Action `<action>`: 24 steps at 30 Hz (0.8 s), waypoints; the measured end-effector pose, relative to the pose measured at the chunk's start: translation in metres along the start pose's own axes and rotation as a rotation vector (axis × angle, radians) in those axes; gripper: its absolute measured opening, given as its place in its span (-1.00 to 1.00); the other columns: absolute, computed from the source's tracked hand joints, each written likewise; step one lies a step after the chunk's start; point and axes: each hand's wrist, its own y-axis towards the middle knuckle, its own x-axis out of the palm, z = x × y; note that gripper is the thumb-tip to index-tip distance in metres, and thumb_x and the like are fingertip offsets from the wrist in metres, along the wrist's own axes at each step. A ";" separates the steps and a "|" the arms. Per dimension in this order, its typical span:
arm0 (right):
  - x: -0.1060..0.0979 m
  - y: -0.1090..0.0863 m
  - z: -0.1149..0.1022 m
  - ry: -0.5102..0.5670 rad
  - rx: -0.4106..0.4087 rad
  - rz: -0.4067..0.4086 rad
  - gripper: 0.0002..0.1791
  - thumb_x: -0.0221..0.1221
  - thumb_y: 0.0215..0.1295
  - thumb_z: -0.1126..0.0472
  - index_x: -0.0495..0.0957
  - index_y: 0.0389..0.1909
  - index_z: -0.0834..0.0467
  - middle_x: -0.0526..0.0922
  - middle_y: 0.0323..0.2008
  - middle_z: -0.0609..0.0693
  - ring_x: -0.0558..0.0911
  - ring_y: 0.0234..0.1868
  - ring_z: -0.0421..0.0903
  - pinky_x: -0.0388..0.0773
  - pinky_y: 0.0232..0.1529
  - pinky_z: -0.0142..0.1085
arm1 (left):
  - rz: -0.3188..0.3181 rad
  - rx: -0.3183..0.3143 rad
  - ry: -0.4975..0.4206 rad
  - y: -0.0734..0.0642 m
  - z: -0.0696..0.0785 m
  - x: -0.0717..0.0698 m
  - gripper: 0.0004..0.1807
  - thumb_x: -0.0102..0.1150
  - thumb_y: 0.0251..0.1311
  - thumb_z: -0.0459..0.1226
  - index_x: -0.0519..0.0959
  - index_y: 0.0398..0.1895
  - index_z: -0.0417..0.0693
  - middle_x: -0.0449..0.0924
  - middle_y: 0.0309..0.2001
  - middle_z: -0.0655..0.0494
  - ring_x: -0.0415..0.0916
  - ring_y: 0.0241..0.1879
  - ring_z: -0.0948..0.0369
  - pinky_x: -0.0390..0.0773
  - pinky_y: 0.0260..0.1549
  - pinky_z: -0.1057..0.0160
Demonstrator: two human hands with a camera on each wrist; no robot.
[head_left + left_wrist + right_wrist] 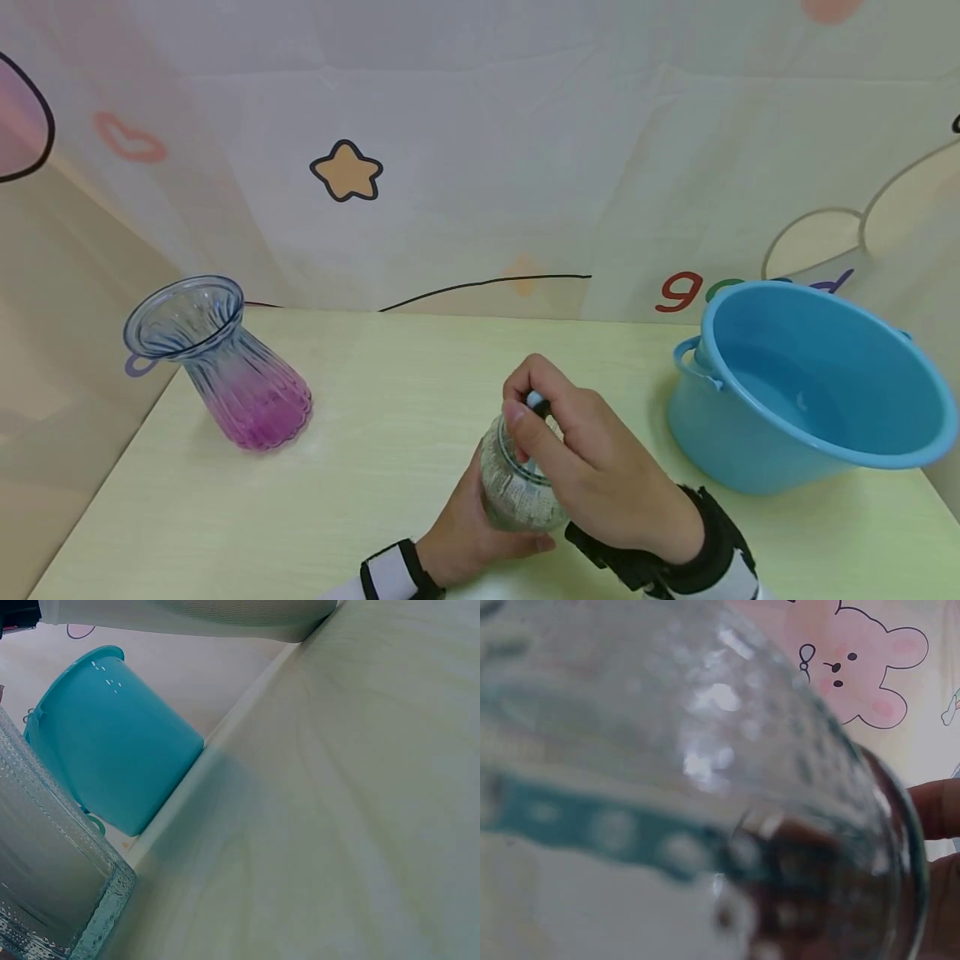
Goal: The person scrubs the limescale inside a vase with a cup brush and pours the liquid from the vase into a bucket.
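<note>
A clear patterned glass jar [517,492] is tilted near the front middle of the table in the head view. Its lower part shows large in the left wrist view [52,855], and blurred glass fills much of the right wrist view. My left hand [468,529] grips the jar round its side and base. At the jar's mouth, my right hand [592,450] pinches a slim handle [536,402] with light blue and black parts. The fingers of my right hand reach into the rim. What the handle belongs to is hidden by the hand and glass.
A ribbed glass vase [255,392], clear blue above and pink-purple below, stands at the left. To the right is a blue bucket [750,454] with a side handle. A printed cloth [480,167] hangs behind the pale table [375,400].
</note>
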 end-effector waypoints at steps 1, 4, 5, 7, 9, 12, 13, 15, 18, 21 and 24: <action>0.000 0.000 0.000 -0.006 0.000 -0.001 -0.86 -0.09 0.64 0.23 0.35 -0.20 -0.01 0.48 -0.45 -0.10 0.52 -0.35 -0.16 0.51 -0.27 -0.31 | -0.002 0.006 0.000 0.000 0.000 0.000 0.23 0.56 -0.04 -0.39 -0.02 0.62 0.31 0.33 0.43 0.05 0.41 0.29 0.01 0.46 0.31 0.25; 0.000 0.000 0.000 -0.002 -0.036 -0.006 -0.87 -0.09 0.65 0.24 0.37 -0.17 0.00 0.47 -0.45 -0.12 0.52 -0.35 -0.18 0.51 -0.26 -0.32 | -0.002 0.017 0.000 0.001 -0.001 0.000 0.24 0.57 -0.05 -0.38 -0.02 0.62 0.31 0.32 0.44 0.06 0.41 0.30 0.01 0.46 0.32 0.25; 0.000 0.000 0.001 0.007 -0.052 -0.006 -0.88 -0.10 0.65 0.26 0.37 -0.16 0.02 0.47 -0.45 -0.12 0.52 -0.35 -0.18 0.51 -0.26 -0.32 | 0.000 0.014 -0.002 0.001 -0.001 0.000 0.24 0.57 -0.05 -0.38 -0.02 0.62 0.31 0.32 0.44 0.06 0.41 0.30 0.01 0.46 0.32 0.25; 0.000 0.000 0.001 0.038 -0.088 -0.003 -0.88 -0.10 0.64 0.29 0.38 -0.13 0.06 0.46 -0.45 -0.10 0.52 -0.36 -0.18 0.52 -0.26 -0.31 | 0.003 0.012 -0.004 0.001 -0.002 0.000 0.23 0.58 -0.05 -0.38 -0.01 0.62 0.30 0.33 0.44 0.05 0.41 0.31 0.01 0.45 0.33 0.25; 0.000 0.000 0.001 0.081 -0.111 0.006 -0.88 -0.12 0.64 0.33 0.37 -0.12 0.12 0.44 -0.46 -0.08 0.50 -0.38 -0.16 0.52 -0.28 -0.30 | 0.016 -0.003 0.002 0.000 -0.002 0.000 0.21 0.58 -0.06 -0.37 0.02 0.59 0.31 0.36 0.42 0.06 0.41 0.32 0.01 0.44 0.33 0.25; -0.002 0.000 0.001 0.149 -0.132 0.038 -0.87 -0.15 0.63 0.39 0.36 -0.13 0.20 0.42 -0.46 -0.06 0.49 -0.42 -0.13 0.53 -0.32 -0.28 | 0.030 -0.019 0.020 0.000 -0.001 0.001 0.17 0.59 -0.07 -0.36 0.06 0.56 0.31 0.39 0.40 0.07 0.41 0.32 0.02 0.43 0.34 0.25; -0.003 0.000 0.001 0.168 -0.137 0.053 -0.87 -0.16 0.62 0.41 0.35 -0.14 0.22 0.41 -0.46 -0.06 0.48 -0.42 -0.12 0.53 -0.33 -0.27 | 0.034 -0.025 0.028 -0.001 -0.001 0.001 0.16 0.59 -0.08 -0.36 0.08 0.55 0.31 0.40 0.39 0.07 0.42 0.31 0.02 0.43 0.33 0.25; -0.004 -0.001 0.000 0.193 -0.151 0.088 -0.86 -0.17 0.61 0.44 0.35 -0.15 0.25 0.40 -0.45 -0.05 0.47 -0.44 -0.11 0.52 -0.35 -0.26 | 0.037 -0.018 0.038 -0.001 -0.001 0.002 0.15 0.59 -0.08 -0.35 0.08 0.55 0.31 0.40 0.38 0.07 0.42 0.32 0.03 0.42 0.34 0.24; -0.006 -0.002 -0.002 0.226 -0.176 0.148 -0.84 -0.19 0.60 0.46 0.35 -0.16 0.26 0.39 -0.43 -0.04 0.46 -0.44 -0.10 0.51 -0.39 -0.24 | 0.045 -0.017 0.055 -0.001 -0.001 0.002 0.16 0.60 -0.09 -0.34 0.10 0.55 0.30 0.40 0.39 0.07 0.42 0.34 0.05 0.38 0.38 0.24; -0.008 -0.003 -0.002 0.279 -0.225 0.207 -0.83 -0.23 0.60 0.48 0.34 -0.16 0.30 0.40 -0.42 -0.02 0.45 -0.45 -0.10 0.49 -0.42 -0.22 | 0.055 -0.026 0.073 -0.002 -0.001 0.002 0.17 0.62 -0.11 -0.34 0.11 0.55 0.31 0.37 0.42 0.10 0.40 0.37 0.08 0.32 0.42 0.24; -0.011 -0.004 0.000 0.355 -0.303 0.254 -0.79 -0.27 0.59 0.51 0.35 -0.15 0.33 0.41 -0.40 0.01 0.45 -0.46 -0.07 0.46 -0.45 -0.20 | 0.059 -0.030 0.090 -0.002 -0.001 0.002 0.17 0.62 -0.12 -0.34 0.12 0.55 0.31 0.34 0.44 0.12 0.37 0.40 0.07 0.28 0.43 0.23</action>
